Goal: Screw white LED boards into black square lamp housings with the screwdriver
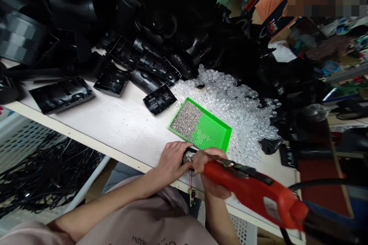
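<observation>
My right hand (212, 176) is wrapped round a red electric screwdriver (253, 191), whose tip points left toward my left hand. At the table's front edge my left hand (174, 160) grips a black plastic part (188, 154), most of which is hidden by both hands. A small circuit board (192, 197) dangles from thin wires below it. Just beyond the hands lies a green tray (227, 138) with small metal screws (185, 120) heaped at its left end.
Clear plastic pieces (238, 111) are piled behind and right of the tray. Black plastic shells (61, 93) lie at the left, with a large dark heap behind. A white basket (17, 130) of black cables (37, 172) stands lower left. A person in orange (271, 2) is at the upper right.
</observation>
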A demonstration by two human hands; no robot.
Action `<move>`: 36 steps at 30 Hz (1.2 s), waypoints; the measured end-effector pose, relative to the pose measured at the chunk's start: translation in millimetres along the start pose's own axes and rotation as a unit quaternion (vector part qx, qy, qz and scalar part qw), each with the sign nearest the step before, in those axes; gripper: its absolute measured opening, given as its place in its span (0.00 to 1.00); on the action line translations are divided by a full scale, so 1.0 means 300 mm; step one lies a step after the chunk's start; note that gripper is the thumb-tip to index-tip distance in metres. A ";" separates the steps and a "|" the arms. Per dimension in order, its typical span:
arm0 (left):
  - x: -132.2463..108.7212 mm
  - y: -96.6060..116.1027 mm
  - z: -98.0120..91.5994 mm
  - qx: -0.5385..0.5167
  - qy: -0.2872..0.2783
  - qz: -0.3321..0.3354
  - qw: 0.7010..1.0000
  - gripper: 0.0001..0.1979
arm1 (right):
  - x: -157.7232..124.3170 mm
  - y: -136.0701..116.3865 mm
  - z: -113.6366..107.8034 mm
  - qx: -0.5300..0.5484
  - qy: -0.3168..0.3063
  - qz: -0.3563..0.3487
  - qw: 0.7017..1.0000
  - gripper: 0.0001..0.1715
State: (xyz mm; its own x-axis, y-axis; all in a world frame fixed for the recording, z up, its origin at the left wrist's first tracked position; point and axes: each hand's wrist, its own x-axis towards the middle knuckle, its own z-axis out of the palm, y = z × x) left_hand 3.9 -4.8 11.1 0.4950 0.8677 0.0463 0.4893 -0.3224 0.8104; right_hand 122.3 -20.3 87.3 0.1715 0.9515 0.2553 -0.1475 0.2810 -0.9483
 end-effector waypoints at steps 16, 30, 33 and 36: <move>0.004 -0.025 0.014 0.037 0.010 0.026 0.999 0.25 | 0.229 0.139 -0.268 -0.010 0.125 -0.076 0.989 0.36; 0.006 -0.013 0.011 0.033 0.003 0.015 0.999 0.27 | 0.200 -0.024 -0.177 0.013 0.125 -0.110 0.986 0.40; 0.007 -0.003 0.007 0.030 0.006 0.007 1.000 0.27 | 0.134 -0.093 -0.084 0.041 0.087 -0.069 0.993 0.41; 0.008 0.006 0.004 0.028 0.002 0.002 1.000 0.25 | 0.066 -0.072 -0.014 0.046 0.072 -0.030 0.996 0.40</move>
State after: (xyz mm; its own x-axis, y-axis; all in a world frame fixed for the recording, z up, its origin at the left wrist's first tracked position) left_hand 7.0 -3.7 11.8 0.4944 0.8677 0.0509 0.5271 -0.3459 0.7762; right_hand 133.1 -8.1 112.1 0.3189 0.9070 0.2750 -0.2212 0.3534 -0.9090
